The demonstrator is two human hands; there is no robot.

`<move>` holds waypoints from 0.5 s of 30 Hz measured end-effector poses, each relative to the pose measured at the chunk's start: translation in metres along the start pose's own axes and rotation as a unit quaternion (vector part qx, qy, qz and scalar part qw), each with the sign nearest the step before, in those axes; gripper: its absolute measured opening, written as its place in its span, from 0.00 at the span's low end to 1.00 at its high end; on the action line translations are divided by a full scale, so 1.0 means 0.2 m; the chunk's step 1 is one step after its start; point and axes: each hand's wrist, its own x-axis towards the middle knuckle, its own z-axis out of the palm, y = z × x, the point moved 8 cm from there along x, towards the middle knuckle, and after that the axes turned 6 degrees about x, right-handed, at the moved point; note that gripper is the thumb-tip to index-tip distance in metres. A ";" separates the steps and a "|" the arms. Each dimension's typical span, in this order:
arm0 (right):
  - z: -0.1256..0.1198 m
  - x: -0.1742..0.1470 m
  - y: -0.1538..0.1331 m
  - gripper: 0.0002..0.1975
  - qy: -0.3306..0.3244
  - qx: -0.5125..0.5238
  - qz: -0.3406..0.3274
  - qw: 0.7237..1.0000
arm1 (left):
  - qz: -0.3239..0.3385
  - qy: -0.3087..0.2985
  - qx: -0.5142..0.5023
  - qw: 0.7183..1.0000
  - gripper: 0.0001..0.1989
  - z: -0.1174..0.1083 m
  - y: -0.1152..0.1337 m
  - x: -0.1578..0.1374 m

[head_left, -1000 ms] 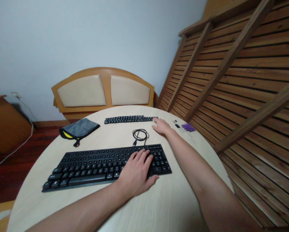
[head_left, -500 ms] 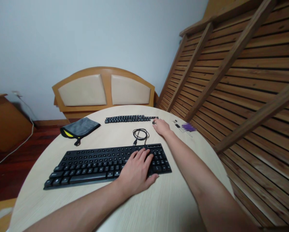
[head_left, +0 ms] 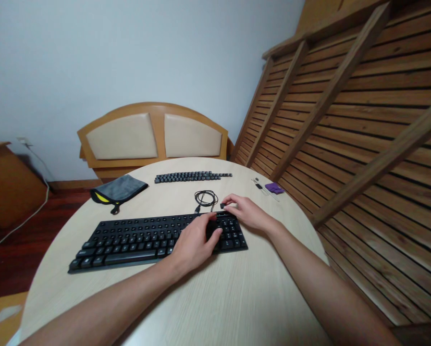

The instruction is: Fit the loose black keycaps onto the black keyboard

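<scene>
A: State the layout, left side first.

B: A grey cloth [head_left: 123, 190] with yellow lining lies at the left of the round table [head_left: 208, 298]. The black keyboard [head_left: 129, 240] lies in front of it; loose keycaps [head_left: 188, 177] sit in rows farther back.

A: State the finger condition.

B: The left hand [head_left: 193, 240] lies over the keyboard's right portion, thumb and index finger parted. A coiled cable [head_left: 206, 198] lies behind. The right hand [head_left: 246, 211] pinches a small black keycap [head_left: 222, 205] near the keyboard's rear right corner.

A: Right side?

B: A small dark object [head_left: 259, 186] near a purple item [head_left: 274, 188]
</scene>
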 end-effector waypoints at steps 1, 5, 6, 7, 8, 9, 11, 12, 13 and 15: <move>0.02 -0.03 -0.06 0.08 -0.022 0.034 -0.020 0.999 | -0.013 0.012 -0.031 0.999 0.19 -0.01 -0.02 0.01; 0.04 -0.08 -0.23 0.08 -0.045 0.088 -0.052 0.994 | -0.025 0.044 -0.125 0.991 0.19 -0.02 -0.07 0.02; 0.04 -0.07 -0.25 0.07 -0.047 0.096 -0.053 0.993 | -0.023 0.048 -0.135 0.989 0.18 -0.03 -0.07 0.02; 0.05 -0.07 -0.26 0.07 -0.051 0.103 -0.053 0.992 | -0.021 0.051 -0.141 0.989 0.16 -0.03 -0.07 0.02; 0.06 -0.07 -0.26 0.07 -0.055 0.109 -0.051 0.991 | -0.018 0.053 -0.144 0.988 0.14 -0.03 -0.07 0.02; 0.06 -0.07 -0.25 0.07 -0.059 0.114 -0.049 0.991 | -0.017 0.054 -0.146 0.988 0.13 -0.04 -0.06 0.02; 0.07 -0.07 -0.23 0.07 -0.067 0.122 -0.042 0.989 | -0.016 0.051 -0.150 0.987 0.10 -0.04 -0.06 0.02; 0.08 -0.07 -0.22 0.07 -0.071 0.128 -0.039 0.988 | -0.017 0.049 -0.151 0.987 0.10 -0.04 -0.06 0.02; 0.08 -0.07 -0.20 0.07 -0.075 0.134 -0.037 0.987 | -0.018 0.047 -0.153 0.987 0.09 -0.04 -0.06 0.02; 0.10 -0.07 -0.18 0.08 -0.077 0.148 -0.034 0.985 | -0.021 0.042 -0.155 0.987 0.10 -0.04 -0.06 0.03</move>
